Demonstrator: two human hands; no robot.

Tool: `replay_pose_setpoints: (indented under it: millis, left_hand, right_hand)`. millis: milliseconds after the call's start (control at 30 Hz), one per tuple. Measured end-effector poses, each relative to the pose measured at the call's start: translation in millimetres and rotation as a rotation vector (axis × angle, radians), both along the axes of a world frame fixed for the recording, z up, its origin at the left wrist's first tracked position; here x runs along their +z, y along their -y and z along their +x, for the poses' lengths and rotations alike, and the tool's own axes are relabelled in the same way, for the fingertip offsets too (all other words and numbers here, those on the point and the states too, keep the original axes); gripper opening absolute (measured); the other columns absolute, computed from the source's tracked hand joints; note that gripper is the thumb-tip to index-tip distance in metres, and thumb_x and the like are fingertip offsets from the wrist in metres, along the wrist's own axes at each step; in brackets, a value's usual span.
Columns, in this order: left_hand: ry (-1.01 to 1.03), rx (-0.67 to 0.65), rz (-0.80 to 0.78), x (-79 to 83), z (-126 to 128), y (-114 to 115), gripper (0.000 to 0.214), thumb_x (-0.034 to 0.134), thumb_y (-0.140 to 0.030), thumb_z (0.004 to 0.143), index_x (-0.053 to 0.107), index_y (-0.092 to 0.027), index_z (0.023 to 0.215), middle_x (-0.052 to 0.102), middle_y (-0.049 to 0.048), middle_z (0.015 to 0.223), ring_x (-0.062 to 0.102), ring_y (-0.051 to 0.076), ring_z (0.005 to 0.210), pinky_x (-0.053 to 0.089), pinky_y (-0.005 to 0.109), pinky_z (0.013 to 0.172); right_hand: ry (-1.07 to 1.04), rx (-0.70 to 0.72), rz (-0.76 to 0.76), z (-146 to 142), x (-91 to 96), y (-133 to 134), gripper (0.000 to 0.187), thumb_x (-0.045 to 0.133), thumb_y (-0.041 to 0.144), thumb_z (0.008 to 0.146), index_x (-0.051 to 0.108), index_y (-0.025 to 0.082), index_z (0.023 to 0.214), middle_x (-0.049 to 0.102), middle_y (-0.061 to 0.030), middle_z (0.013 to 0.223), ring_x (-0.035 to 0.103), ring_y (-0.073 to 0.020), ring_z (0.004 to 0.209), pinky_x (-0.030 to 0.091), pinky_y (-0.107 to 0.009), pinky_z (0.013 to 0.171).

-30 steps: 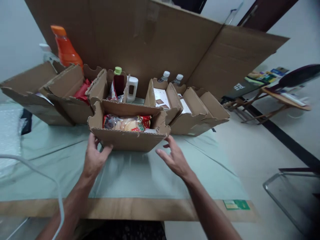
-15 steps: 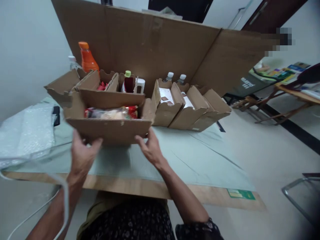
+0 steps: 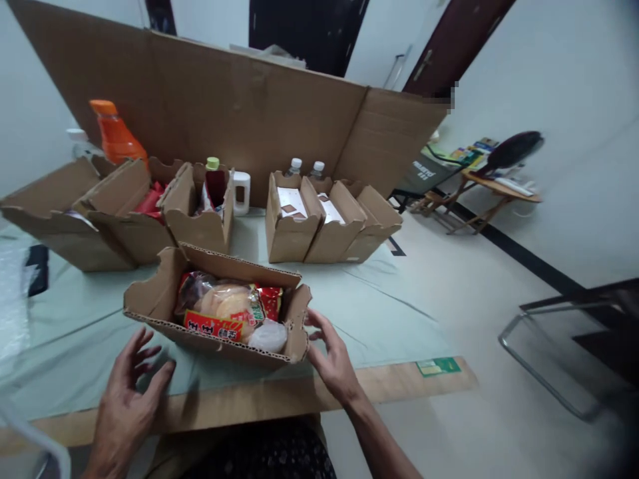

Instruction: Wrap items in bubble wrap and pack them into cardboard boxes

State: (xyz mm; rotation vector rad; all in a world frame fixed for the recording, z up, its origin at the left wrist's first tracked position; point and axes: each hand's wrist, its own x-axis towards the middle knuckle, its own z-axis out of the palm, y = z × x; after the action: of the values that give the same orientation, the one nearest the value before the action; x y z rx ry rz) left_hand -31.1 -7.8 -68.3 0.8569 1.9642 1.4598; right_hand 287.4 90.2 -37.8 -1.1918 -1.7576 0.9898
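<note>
An open-topped cardboard box (image 3: 219, 345) sits crosswise near the table's front edge. Inside it lie a clear bag of round rice crackers (image 3: 227, 303), red snack packaging (image 3: 212, 326) and a whitish rounded item (image 3: 268, 336) whose kind I cannot make out. My left hand (image 3: 130, 392) is apart from the box at its near left, fingers spread and holding nothing. At the box's right end is my right hand (image 3: 332, 359), fingers parted and curved beside the cardboard; whether the fingertips touch it I cannot tell.
Behind stand several cardboard bins (image 3: 197, 229), some holding packets, before a tall cardboard panel (image 3: 210, 100). An orange bottle (image 3: 117, 136) and a white handled container (image 3: 241, 193) are at the back. Bubble wrap (image 3: 14, 299) lies left; a metal-framed chair (image 3: 539, 379) stands right.
The box has come down onto the table, turned slightly, its contents now in fuller view. My left hand has let go and drawn away; my right has loosened. The view has swung right.
</note>
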Motion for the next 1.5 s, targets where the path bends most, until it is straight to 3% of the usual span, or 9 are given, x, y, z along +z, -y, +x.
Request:
replay_pose_setpoints:
  millis: [100, 167, 300, 467, 667, 933, 1100, 1267, 1500]
  left_hand:
    - [0.097, -0.038, 0.002, -2.3, 18, 1, 0.092, 0.079, -0.058, 0.073, 0.041, -0.034, 0.153, 0.050, 0.0095, 0.151, 0.067, 0.023, 0.103, 0.061, 0.033, 0.077]
    - [0.152, -0.085, 0.010, -1.6, 37, -5, 0.090, 0.078, -0.053, 0.077, 0.036, -0.035, 0.155, 0.043, 0.0091, 0.158, 0.068, 0.022, 0.106, 0.061, 0.031, 0.080]
    - [0.212, -0.226, 0.028, 2.4, 77, -24, 0.091, 0.074, -0.050, 0.083, 0.029, -0.031, 0.159, 0.044, 0.0158, 0.158, 0.067, 0.029, 0.120, 0.060, 0.042, 0.094]
    - [0.107, -0.554, 0.181, 0.3, 109, -33, 0.085, 0.079, -0.042, 0.079, 0.043, -0.026, 0.155, 0.042, 0.0171, 0.162, 0.043, 0.038, 0.148, 0.041, 0.055, 0.119]
    - [-0.013, -0.448, 0.101, -15.0, 109, -34, 0.079, 0.073, -0.034, 0.085, 0.039, -0.023, 0.156, 0.052, 0.0189, 0.152, 0.054, 0.036, 0.140, 0.052, 0.051, 0.109]
    - [-0.292, -0.430, 0.242, -34.0, 117, -52, 0.064, 0.061, -0.030, 0.094, 0.041, -0.027, 0.154, 0.052, 0.0138, 0.156, 0.051, 0.030, 0.143, 0.048, 0.049, 0.114]
    - [-0.309, -0.390, 0.164, -12.7, 92, -77, 0.053, 0.061, -0.034, 0.090, 0.056, -0.023, 0.142, 0.069, 0.0128, 0.129, 0.070, 0.027, 0.113, 0.059, 0.039, 0.092]
    - [-0.359, -0.287, 0.056, 12.9, 65, -113, 0.047, 0.058, -0.040, 0.087, 0.065, -0.019, 0.128, 0.067, 0.0018, 0.083, 0.065, 0.018, 0.070, 0.055, 0.033, 0.071]
    - [-0.070, -0.263, 0.090, 15.3, 69, -140, 0.069, 0.063, -0.040, 0.084, 0.047, -0.015, 0.146, 0.070, 0.0051, 0.094, 0.069, 0.020, 0.087, 0.056, 0.035, 0.081]
  right_hand:
    - [-0.080, 0.207, -0.120, -3, 0.7, -34, 0.067, 0.070, 0.047, 0.085, 0.055, 0.021, 0.144, 0.061, -0.0143, 0.143, 0.062, -0.0305, 0.123, 0.057, -0.039, 0.090]
    - [-0.117, 0.310, -0.175, -1, -2.0, -41, 0.062, 0.072, 0.049, 0.083, 0.061, 0.021, 0.137, 0.067, -0.0116, 0.133, 0.065, -0.0297, 0.116, 0.057, -0.039, 0.092]
    - [-0.182, 0.160, -0.198, 20, -14.5, -22, 0.047, 0.072, 0.052, 0.084, 0.068, 0.023, 0.121, 0.073, -0.0106, 0.120, 0.069, -0.0307, 0.107, 0.059, -0.042, 0.091]
    - [-0.133, -0.010, -0.174, 24, -24.4, -7, 0.039, 0.069, 0.052, 0.089, 0.069, 0.022, 0.114, 0.076, -0.0115, 0.108, 0.073, -0.0296, 0.098, 0.061, -0.043, 0.088]
    - [-0.075, 0.058, -0.024, -12, -17.7, -35, 0.024, 0.067, 0.038, 0.089, 0.066, 0.020, 0.105, 0.074, -0.0097, 0.105, 0.072, -0.0236, 0.094, 0.062, -0.033, 0.078]
    - [0.029, -0.024, 0.098, 2, -26.6, -38, 0.021, 0.063, 0.039, 0.091, 0.066, 0.022, 0.102, 0.075, -0.0080, 0.095, 0.069, -0.0192, 0.073, 0.058, -0.028, 0.060]
    - [0.251, -0.006, 0.176, -13, -17.4, -65, 0.013, 0.068, 0.034, 0.086, 0.064, 0.022, 0.089, 0.072, -0.0041, 0.081, 0.065, -0.0185, 0.066, 0.054, -0.030, 0.062]
    - [0.252, 0.078, 0.116, -35, -10.7, -92, 0.025, 0.059, 0.024, 0.090, 0.066, 0.020, 0.113, 0.077, -0.0058, 0.091, 0.072, -0.0194, 0.078, 0.057, -0.032, 0.074]
    - [0.060, 0.235, 0.009, -47, -18.6, -109, 0.057, 0.060, 0.028, 0.087, 0.052, 0.020, 0.143, 0.074, -0.0122, 0.127, 0.072, -0.0246, 0.112, 0.060, -0.038, 0.087]
